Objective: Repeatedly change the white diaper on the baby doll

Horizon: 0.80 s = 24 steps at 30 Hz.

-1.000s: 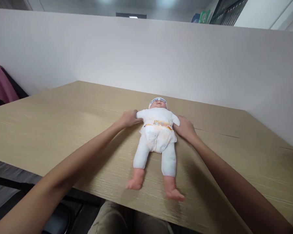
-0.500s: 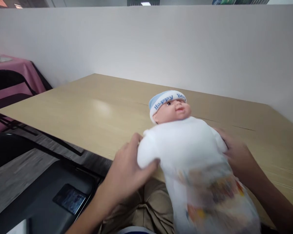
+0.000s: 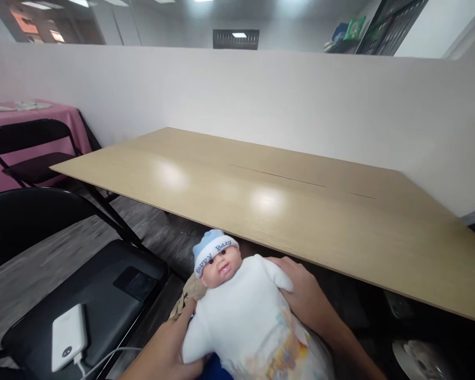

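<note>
Left hand (image 3: pixel 172 340): we see its fingers bent around one soft arm of the doll, pinching it from above and below, probably because the slim limb gives an easy grip.
Right hand (image 3: pixel 301 290): its fingers reach behind the other arm and press against that side; we cannot tell where the hidden tips end.
Doll (image 3: pixel 237 311): it hangs between both hands, tilted back over our lap, in front of the worktop rather than on it; gripping both sides likely shares its weight and stops it twisting.
Hat (image 3: pixel 216 250): blue and white, lettered "Happy Baby", it sits snugly low on the brow.
Printed wrap (image 3: pixel 288 351): it covers the lower body, too blurred for us to read its fastening.
Worktop (image 3: pixel 269 227): its near edge runs just beyond the hat.
Black chair (image 3: pixel 103 316): pulled up at our left, it seems to serve as a side shelf.
Power bank (image 3: pixel 68 336) and phone (image 3: pixel 135 283): both lie flat on the seat, presumably to stay within reach; a white cable (image 3: pixel 111 352) leaves the power bank.
Partition (image 3: pixel 301 105): it stands behind the worktop.
</note>
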{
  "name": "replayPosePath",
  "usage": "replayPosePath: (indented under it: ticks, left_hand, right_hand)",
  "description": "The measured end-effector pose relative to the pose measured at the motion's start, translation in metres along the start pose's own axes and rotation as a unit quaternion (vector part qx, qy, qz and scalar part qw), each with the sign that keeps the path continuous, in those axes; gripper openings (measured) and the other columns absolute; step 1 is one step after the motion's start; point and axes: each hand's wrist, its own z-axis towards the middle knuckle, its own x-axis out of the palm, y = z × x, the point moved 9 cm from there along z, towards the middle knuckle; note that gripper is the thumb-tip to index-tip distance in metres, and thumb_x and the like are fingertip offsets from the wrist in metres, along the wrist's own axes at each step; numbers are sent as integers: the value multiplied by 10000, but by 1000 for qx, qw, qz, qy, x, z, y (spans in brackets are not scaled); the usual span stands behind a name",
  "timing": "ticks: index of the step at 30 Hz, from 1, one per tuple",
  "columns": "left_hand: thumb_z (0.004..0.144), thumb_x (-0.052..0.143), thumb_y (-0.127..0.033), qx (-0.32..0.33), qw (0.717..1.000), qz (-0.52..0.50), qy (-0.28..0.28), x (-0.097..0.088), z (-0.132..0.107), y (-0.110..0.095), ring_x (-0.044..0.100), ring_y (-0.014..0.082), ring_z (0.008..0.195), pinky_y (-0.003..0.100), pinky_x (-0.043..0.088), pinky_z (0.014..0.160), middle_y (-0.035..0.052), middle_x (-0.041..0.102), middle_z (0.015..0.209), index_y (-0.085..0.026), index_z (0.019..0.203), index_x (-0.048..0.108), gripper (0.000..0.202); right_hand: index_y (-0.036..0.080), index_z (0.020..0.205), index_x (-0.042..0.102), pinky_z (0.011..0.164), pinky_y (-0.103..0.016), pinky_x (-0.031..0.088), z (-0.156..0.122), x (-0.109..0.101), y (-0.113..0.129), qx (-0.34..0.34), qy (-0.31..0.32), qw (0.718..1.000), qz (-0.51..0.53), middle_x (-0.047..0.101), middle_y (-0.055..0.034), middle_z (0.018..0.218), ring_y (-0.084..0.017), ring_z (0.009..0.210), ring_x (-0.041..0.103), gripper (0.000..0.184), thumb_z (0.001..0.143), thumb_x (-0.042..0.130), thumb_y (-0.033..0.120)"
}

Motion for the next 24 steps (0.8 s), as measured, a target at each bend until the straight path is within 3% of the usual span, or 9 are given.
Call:
replayPosePath:
  ticks: [4,7,9,11,13,15,18,20,24]
  left_hand:
    - [930,698,-526,-34,999,-11,34,14,7,27,779,357,1157,419,606,1007,44,811,1277,-340,1438,591,552]
    - [973,677,-623,-55,996,52,44,15,8,40,766,379,1168,481,578,1054,91,802,1299,-299,1439,596,574]
    - [948,714,-673,-42,991,131,6,5,8,37,742,420,1170,563,553,1068,146,782,1299,-252,1392,627,618]
    - [935,745,-705,18,983,172,-56,-10,10,13,678,450,1282,616,512,1121,198,711,1429,-227,1381,627,665]
    - [979,734,-675,99,981,151,-71,-17,19,-22,576,428,1440,602,461,1207,197,602,1590,-244,1449,581,656]
    - [1043,699,-596,180,979,91,-1,-7,36,-60,514,358,1514,533,420,1271,147,556,1647,-288,1503,541,575]
    - [1096,655,-499,277,950,23,139,21,61,-107,582,288,1405,448,435,1240,95,646,1517,-310,1447,614,401]
    - [1082,686,-490,305,936,16,174,35,75,-120,606,282,1319,441,436,1202,79,690,1408,-308,1384,683,352]
    - [1040,756,-495,307,935,-10,178,46,90,-121,612,268,1224,414,437,1146,60,716,1266,-279,1209,749,273]
  right_hand:
    - [302,1328,794,1124,-474,548,2,54,-45,14,47,997,56,794,-91,1344,-324,1274,717,456,896,658,252]
    - [263,1176,842,1105,-477,562,-10,65,-75,65,39,990,116,807,-109,1256,-321,1220,740,310,978,658,415]
    - [247,1041,847,1015,-461,594,-24,65,-81,101,52,980,160,823,-95,1113,-314,1099,767,382,1036,610,547]
    - [253,911,821,913,-456,607,-37,63,-77,126,76,970,193,817,-70,965,-315,971,772,475,1049,585,642]
    - [263,881,805,863,-456,602,-46,59,-67,137,90,962,219,816,-59,919,-324,924,770,481,1038,608,672]
    - [252,910,810,842,-437,591,-50,56,-58,136,87,960,229,825,-60,935,-322,924,769,450,1020,650,658]
    - [212,861,793,789,-372,537,-48,52,-53,124,76,973,178,796,-47,858,-269,856,730,461,1041,623,602]
    - [202,790,756,735,-335,478,-47,49,-56,111,62,984,127,751,-26,780,-229,795,679,482,1066,577,554]
    - [201,747,730,668,-314,429,-47,49,-76,113,39,987,103,729,-16,733,-211,736,656,513,1070,560,562]
